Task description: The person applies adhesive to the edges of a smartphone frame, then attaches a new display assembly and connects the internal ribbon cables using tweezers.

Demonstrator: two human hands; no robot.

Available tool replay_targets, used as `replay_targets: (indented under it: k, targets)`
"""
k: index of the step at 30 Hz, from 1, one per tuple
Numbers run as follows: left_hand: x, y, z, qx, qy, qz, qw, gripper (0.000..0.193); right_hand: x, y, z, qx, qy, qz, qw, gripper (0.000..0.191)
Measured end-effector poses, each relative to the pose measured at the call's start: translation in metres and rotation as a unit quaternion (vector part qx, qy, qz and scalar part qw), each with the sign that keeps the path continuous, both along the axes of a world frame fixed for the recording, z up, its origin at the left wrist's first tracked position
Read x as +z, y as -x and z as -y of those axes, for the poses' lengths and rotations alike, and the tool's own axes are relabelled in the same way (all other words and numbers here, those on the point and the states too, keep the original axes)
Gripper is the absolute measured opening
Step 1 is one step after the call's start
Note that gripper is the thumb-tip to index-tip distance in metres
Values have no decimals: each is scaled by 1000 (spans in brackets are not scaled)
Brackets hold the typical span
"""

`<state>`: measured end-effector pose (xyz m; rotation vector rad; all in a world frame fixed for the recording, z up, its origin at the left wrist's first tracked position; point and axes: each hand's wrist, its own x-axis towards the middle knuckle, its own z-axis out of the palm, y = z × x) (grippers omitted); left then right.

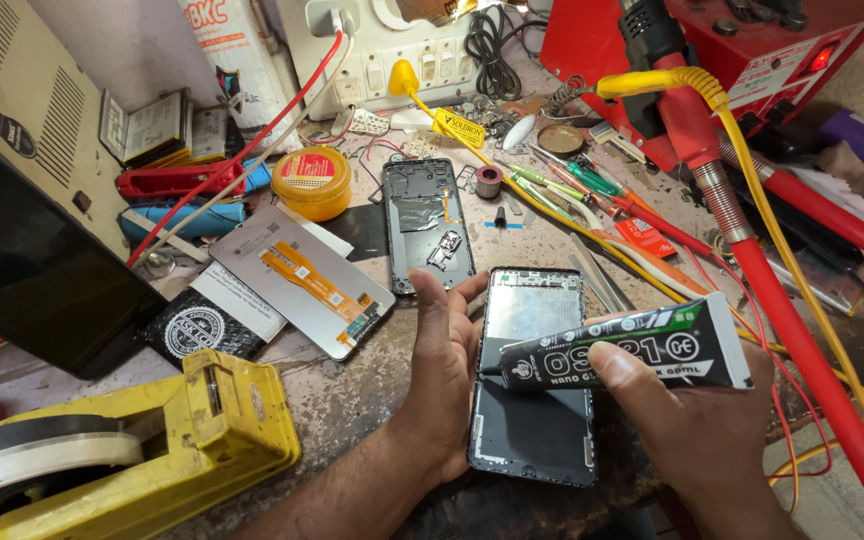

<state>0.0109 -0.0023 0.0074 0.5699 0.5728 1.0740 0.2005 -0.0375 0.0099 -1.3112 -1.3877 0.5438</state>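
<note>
Fingers (620, 362) grip black glue tube (624, 350) over phone frame (532, 400), beside tweezers (592, 280).

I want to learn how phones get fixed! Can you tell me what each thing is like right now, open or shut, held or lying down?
Left hand: steadies the phone frame's edge.
Right hand: grips the glue tube.
Glue tube: held sideways, nozzle over the frame.
Phone frame: lying flat, opened up.
Second phone shell: lying open, insides showing.
Screen panel: loose, back side up.
Yellow round tin: lid on.
Tape dispenser: standing, tape roll loaded.
</note>
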Motion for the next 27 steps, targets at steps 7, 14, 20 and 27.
replay_targets:
  k: [7,14,20,27]
  targets:
    - [-1,0,-1,-5,-15,14,1000,114,0,0,1,-13,17,-3,1000,17]
    - [-2,0,-1,-2,-10,9,1000,114,1,-2,6,-17,15,4,1000,17]
    - [-2,2,-1,-11,-20,2,1000,115,1,-1,4,-4,3,-8,1000,17]
    - [-3,1,-1,-4,-21,13,1000,117,0,-2,5,3,-7,-3,1000,19]
